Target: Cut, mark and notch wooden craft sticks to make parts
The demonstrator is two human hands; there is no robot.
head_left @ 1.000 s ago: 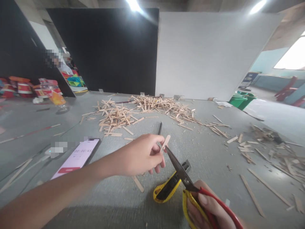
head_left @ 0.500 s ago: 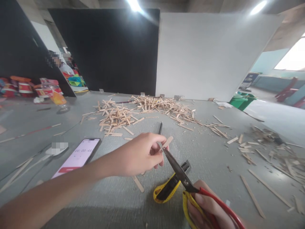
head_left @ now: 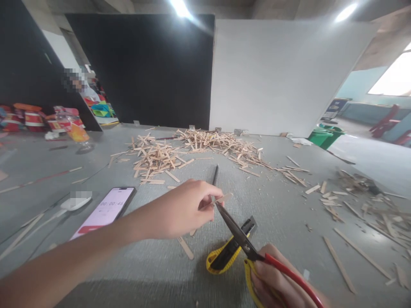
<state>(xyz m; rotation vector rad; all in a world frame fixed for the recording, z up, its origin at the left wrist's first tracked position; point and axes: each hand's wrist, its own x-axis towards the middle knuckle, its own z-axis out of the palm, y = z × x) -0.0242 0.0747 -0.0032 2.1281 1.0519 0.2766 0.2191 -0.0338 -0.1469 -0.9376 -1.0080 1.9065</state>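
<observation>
Containers: several red-and-white containers (head_left: 34, 121) at the far left of the table (head_left: 144, 269); too blurred for a sure count.
Bottle: one clear bottle (head_left: 77, 133) with an orange label, just right of them.
Person: one person (head_left: 91, 93), partly seen beyond the gap between the dark panels.
White device: one white device (head_left: 76, 203) with a cable, near the phone.
Phone: one phone (head_left: 105, 207), lying screen up; a timer display and one red button show.
Heaps: two heaps of wooden sticks, a left heap (head_left: 154, 158) and a right heap (head_left: 221, 141), meeting near the panels; their sticks overlap too much to count.
Left hand: one left hand (head_left: 184, 209); its fingers pinch one wooden stick (head_left: 227, 198), held above the table between the hand and the blades.
Pen: one dark pen-like rod (head_left: 216, 174), just beyond the left hand.
Knife: one yellow-and-black utility knife (head_left: 224, 256), lying partly under the scissors in view.
Scissors: one pair of scissors (head_left: 237, 233), one handle red, one yellow; the tips are at the stick, but contact is unclear.
Right hand: one right hand (head_left: 274, 280); its fingers are wrapped around the scissors' handles.
Bins: two green bins (head_left: 323, 136), beyond the table's edge.
Offcuts: many scattered pieces (head_left: 338, 259) at the right, too many to count.
</observation>
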